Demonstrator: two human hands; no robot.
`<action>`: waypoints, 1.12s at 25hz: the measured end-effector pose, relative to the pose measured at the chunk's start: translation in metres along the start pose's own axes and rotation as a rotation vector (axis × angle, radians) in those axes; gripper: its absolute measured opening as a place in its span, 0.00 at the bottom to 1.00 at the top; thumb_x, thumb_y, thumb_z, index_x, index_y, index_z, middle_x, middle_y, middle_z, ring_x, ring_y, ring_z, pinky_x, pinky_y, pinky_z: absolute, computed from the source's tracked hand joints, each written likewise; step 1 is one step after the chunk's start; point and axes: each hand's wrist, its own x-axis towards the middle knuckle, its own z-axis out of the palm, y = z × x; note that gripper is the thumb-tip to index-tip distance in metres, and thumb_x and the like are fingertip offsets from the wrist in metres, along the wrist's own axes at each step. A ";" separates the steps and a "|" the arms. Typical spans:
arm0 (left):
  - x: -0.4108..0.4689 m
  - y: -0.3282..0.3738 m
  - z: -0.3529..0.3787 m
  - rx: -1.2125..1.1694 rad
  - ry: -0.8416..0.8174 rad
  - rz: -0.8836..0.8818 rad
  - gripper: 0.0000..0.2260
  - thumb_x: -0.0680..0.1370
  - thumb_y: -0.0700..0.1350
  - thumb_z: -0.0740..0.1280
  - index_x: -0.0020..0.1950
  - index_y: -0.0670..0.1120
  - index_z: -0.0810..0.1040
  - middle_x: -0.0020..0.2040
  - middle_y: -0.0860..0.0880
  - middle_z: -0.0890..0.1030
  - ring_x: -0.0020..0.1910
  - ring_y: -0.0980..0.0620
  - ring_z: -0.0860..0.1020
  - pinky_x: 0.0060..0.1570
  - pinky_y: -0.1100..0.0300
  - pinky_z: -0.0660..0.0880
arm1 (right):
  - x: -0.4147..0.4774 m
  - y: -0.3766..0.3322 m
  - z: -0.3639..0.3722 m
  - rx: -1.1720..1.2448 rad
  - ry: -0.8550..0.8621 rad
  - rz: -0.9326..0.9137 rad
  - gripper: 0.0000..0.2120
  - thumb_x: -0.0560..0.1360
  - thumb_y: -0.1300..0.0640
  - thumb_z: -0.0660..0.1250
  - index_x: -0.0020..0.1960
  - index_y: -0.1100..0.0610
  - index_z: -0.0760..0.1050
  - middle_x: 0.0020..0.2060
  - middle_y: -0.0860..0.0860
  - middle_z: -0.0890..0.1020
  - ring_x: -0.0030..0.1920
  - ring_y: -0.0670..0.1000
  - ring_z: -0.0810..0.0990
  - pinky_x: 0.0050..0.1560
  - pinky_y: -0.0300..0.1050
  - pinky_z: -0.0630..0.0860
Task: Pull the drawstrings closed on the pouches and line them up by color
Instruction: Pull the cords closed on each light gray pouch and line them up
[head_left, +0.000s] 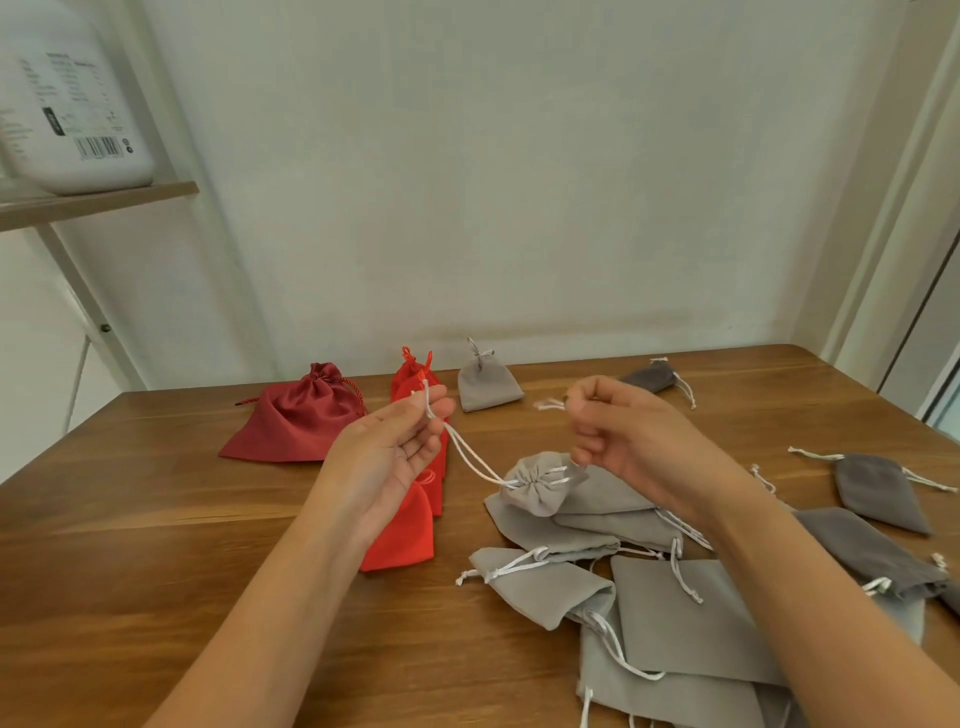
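- Light grey pouch (540, 486) hangs between both hands, just above the surface (156, 545) and over the near pile. Its mouth is gathered into a tight pucker and looks closed or nearly so.
- Left hand (395, 447): palm up, fingers (434, 402) loosely extended. The left cord (467, 457) is pinched near the fingertips and runs doubled and taut down to the pouch mouth.
- Right hand (618, 431): fingers curled in, pinching the right cord (550, 404). Its short free end pokes out beside the knuckles. The cord's run to the pouch is mostly hidden by the hand.
- Handling (judgement): the pouch is soft, limp and very light, and it swings on its cords. The cords are thin and smooth, so pinch them close to the end knots to stop slipping. To set it down, hold it by the fabric body, not the cords.
- Far row on the surface: dark red satin pouch (296, 415), bright red pouches (410, 530) just beside it, then a closed grey pouch (485, 387).
- Waiting: pile of light grey pouches (675, 613) lying flat and overlapping, cords loose. Dark grey pouches (878, 488) lie scattered to the right.
- Progress (judgement): early; most greys are unclosed and unsorted.
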 end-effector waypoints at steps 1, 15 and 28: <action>0.000 -0.001 -0.001 0.067 0.017 0.006 0.11 0.79 0.39 0.63 0.60 0.39 0.77 0.48 0.45 0.84 0.39 0.57 0.82 0.40 0.67 0.79 | 0.000 0.002 0.001 -0.030 0.002 -0.006 0.06 0.78 0.66 0.59 0.46 0.60 0.73 0.31 0.50 0.69 0.31 0.46 0.68 0.35 0.39 0.72; -0.049 -0.023 0.043 0.940 -0.339 -0.010 0.17 0.79 0.53 0.63 0.41 0.45 0.85 0.21 0.51 0.72 0.19 0.57 0.66 0.25 0.67 0.65 | 0.001 0.006 0.005 -0.057 0.243 -0.156 0.07 0.80 0.63 0.60 0.51 0.62 0.77 0.37 0.54 0.84 0.39 0.49 0.84 0.41 0.38 0.80; -0.041 -0.043 0.053 -0.210 -0.028 -0.541 0.10 0.76 0.40 0.66 0.51 0.34 0.80 0.42 0.37 0.83 0.31 0.49 0.83 0.25 0.63 0.78 | -0.001 -0.009 0.019 0.559 0.080 -0.081 0.07 0.79 0.61 0.57 0.47 0.59 0.74 0.24 0.48 0.68 0.22 0.42 0.61 0.22 0.33 0.59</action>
